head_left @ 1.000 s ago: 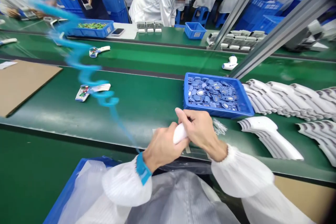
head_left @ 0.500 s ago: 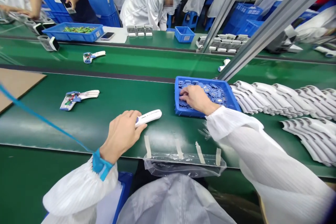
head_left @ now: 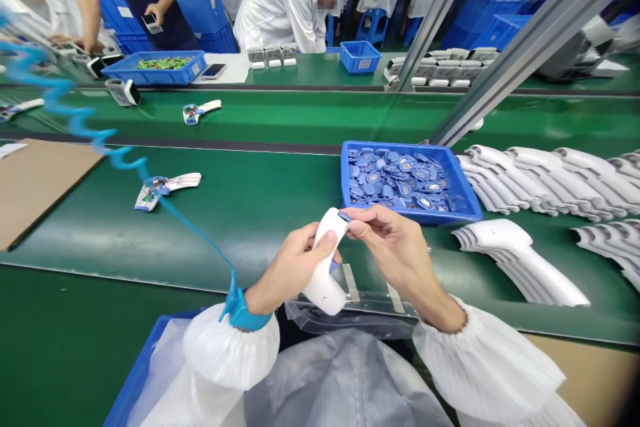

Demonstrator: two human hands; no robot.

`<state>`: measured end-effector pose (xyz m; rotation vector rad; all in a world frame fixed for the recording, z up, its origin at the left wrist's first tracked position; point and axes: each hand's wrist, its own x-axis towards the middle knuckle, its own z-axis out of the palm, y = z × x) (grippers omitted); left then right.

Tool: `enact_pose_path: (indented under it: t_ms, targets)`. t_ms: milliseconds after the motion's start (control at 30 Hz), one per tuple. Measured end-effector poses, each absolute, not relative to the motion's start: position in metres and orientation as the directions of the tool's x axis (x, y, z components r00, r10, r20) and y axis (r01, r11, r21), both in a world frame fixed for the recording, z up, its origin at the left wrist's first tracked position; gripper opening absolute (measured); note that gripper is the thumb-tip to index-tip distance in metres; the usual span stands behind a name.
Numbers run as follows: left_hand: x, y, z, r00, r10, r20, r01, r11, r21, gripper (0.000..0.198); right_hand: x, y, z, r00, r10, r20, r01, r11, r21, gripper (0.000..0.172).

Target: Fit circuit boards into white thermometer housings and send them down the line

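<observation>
My left hand [head_left: 300,257] is closed around a white gun-shaped housing [head_left: 325,290], like that of a handheld thermometer, tilted with its handle toward me. Between the thumb and fingers of my right hand [head_left: 393,243] is a small blue plastic piece [head_left: 344,216], at the upper end of the housing; whether it is seated there I cannot tell. Just beyond my hands stands a blue tray [head_left: 470,210] with many blue plastic pieces [head_left: 400,177]. A blue wrist strap [head_left: 245,310] with a coiled cord circles my left wrist.
White housing shells lie nested in rows [head_left: 505,177] and a front stack [head_left: 505,247] at right. An opened device [head_left: 160,190] lies at left near a cardboard sheet [head_left: 45,180]. A metal post [head_left: 500,73] slants behind the tray. Co-workers stand across the green belt [head_left: 280,117].
My right hand has come out of the tray with a blue piece and joined my left hand. The white housing has moved right and turned toward me. The view has shifted slightly.
</observation>
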<state>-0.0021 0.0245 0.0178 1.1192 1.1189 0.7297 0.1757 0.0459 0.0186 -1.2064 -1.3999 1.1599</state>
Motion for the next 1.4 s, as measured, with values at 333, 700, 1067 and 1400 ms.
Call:
enact_pose_path:
  t_ms: [333, 700, 1067, 1400]
  targets:
    - [-0.014, 0.023, 0.038, 0.349, 0.923, -0.165, 0.557, -0.063, 0.828, 0.037, 0.199, 0.039, 0.029, -0.219, 0.966, 0.141, 0.438, 0.226, -0.87, 0.029]
    - [-0.003, 0.02, 0.022, 0.484, 0.869, 0.105, 0.774, -0.481, 0.411, 0.027, 0.193, 0.009, 0.013, -0.277, 0.891, 0.36, 0.617, 0.452, -0.644, 0.011]
    - [0.017, 0.019, -0.016, -0.087, 0.927, 0.366, 0.821, -0.141, 0.553, 0.05, 0.179, -0.023, -0.002, -0.359, 0.913, 0.195, 0.657, 0.395, -0.642, 0.025]
    - [-0.015, 0.015, -0.011, -0.309, 0.922, 0.235, 0.298, -0.14, 0.944, 0.046, 0.166, -0.005, 0.004, -0.267, 0.567, -0.779, 0.199, -0.759, -0.62, 0.051]
